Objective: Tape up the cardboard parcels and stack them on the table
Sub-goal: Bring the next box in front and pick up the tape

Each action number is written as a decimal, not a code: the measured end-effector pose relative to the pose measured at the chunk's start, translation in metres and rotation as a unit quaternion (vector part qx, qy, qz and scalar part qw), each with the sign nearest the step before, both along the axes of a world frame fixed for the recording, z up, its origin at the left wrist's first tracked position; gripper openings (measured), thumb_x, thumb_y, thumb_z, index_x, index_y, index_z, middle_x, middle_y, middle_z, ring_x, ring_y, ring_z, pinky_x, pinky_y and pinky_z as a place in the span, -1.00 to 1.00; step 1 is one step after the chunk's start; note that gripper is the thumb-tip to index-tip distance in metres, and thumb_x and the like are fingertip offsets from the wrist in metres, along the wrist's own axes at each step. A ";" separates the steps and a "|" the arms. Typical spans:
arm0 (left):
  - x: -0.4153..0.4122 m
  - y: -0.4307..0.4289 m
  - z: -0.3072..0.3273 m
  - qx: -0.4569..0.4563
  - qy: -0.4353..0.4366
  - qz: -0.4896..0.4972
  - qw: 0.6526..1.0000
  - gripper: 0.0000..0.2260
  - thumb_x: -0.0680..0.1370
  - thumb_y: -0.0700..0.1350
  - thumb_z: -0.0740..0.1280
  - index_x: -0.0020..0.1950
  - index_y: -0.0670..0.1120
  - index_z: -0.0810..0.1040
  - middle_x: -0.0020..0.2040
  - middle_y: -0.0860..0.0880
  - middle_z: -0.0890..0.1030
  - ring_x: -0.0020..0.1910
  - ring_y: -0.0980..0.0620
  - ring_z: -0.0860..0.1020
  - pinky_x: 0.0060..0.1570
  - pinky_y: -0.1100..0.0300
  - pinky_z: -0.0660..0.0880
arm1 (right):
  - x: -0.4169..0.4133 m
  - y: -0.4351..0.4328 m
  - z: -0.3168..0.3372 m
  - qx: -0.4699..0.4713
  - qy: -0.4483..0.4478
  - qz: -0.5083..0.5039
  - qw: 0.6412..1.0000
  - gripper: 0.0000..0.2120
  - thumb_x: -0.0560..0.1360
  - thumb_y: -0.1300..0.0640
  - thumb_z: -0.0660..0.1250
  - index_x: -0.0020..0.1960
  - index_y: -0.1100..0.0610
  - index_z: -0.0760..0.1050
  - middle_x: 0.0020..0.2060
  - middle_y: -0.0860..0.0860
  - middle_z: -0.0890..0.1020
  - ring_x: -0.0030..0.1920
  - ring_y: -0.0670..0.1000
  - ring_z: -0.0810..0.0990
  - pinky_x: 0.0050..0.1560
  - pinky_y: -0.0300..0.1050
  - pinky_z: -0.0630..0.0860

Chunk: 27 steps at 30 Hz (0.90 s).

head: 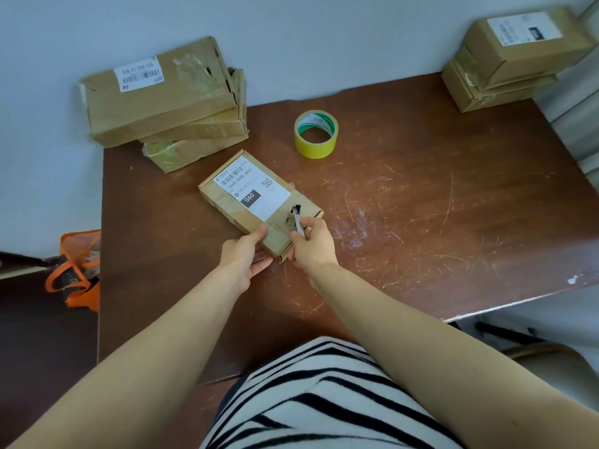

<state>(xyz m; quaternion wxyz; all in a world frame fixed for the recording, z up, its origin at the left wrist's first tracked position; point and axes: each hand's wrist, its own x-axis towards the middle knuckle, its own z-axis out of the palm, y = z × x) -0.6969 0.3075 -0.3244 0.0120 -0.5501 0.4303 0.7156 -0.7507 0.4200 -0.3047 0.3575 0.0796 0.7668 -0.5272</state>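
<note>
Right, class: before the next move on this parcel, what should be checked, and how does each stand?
1. Left grip holds near end of parcel: ok.
2. Right grip pinches tool, tip on parcel's top: ok.
3. Left grip apart from tool tip: ok.
4. Tape roll free on table, beyond parcel: ok.
5. Parcel's flaps taped shut: cannot tell.
</note>
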 end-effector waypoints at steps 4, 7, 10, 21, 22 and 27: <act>-0.001 0.000 -0.002 0.001 0.001 0.001 1.000 -0.64 0.50 -0.07 0.43 0.20 -0.23 0.49 0.06 -0.19 0.64 -0.05 -0.10 0.65 -0.13 0.10 0.62 | 0.006 0.000 -0.002 -0.006 0.010 -0.007 1.000 -0.68 0.60 0.20 0.14 0.33 0.07 0.24 -0.12 0.09 0.53 -0.33 -0.05 0.48 -0.36 -0.22 0.38; -0.002 -0.001 -0.003 0.004 0.003 0.006 1.000 -0.59 0.50 -0.07 0.43 0.25 -0.24 0.45 0.09 -0.21 0.62 -0.03 -0.12 0.65 -0.06 0.07 0.61 | 0.013 -0.001 -0.004 -0.015 0.020 -0.002 1.000 -0.68 0.60 0.21 0.14 0.33 0.06 0.22 -0.06 0.12 0.55 -0.23 0.02 0.52 -0.29 -0.17 0.43; -0.002 -0.002 -0.004 0.005 0.004 0.002 1.000 -0.57 0.49 -0.06 0.44 0.25 -0.24 0.44 0.10 -0.21 0.62 -0.01 -0.12 0.65 -0.02 0.06 0.61 | 0.015 0.000 -0.002 -0.017 0.034 0.002 0.999 -0.67 0.60 0.23 0.14 0.34 0.08 0.22 0.00 0.11 0.53 -0.15 0.04 0.52 -0.21 -0.11 0.47; -0.003 -0.002 -0.005 0.004 -0.008 0.003 1.000 -0.57 0.48 -0.06 0.45 0.25 -0.23 0.44 0.10 -0.20 0.62 -0.02 -0.12 0.65 -0.08 0.08 0.62 | 0.015 -0.001 0.002 -0.025 0.015 -0.044 0.999 -0.68 0.58 0.27 0.17 0.32 0.10 0.28 -0.13 -0.07 0.50 -0.32 -0.08 0.51 -0.45 -0.35 0.43; -0.002 -0.002 -0.006 0.004 -0.007 0.005 1.000 -0.57 0.48 -0.06 0.45 0.24 -0.23 0.44 0.09 -0.19 0.62 -0.02 -0.11 0.65 -0.07 0.08 0.62 | 0.015 -0.001 0.003 -0.024 0.012 -0.047 0.999 -0.67 0.58 0.27 0.17 0.32 0.11 0.28 -0.13 -0.07 0.50 -0.33 -0.09 0.50 -0.46 -0.36 0.42; -0.003 -0.002 -0.005 0.009 -0.003 0.000 1.000 -0.59 0.49 -0.07 0.44 0.23 -0.23 0.45 0.06 -0.17 0.64 -0.05 -0.09 0.66 -0.12 0.11 0.62 | 0.018 -0.001 0.010 0.026 0.065 -0.008 0.998 -0.66 0.60 0.25 0.15 0.36 0.11 0.32 0.16 0.11 0.56 0.04 0.10 0.58 0.01 0.02 0.58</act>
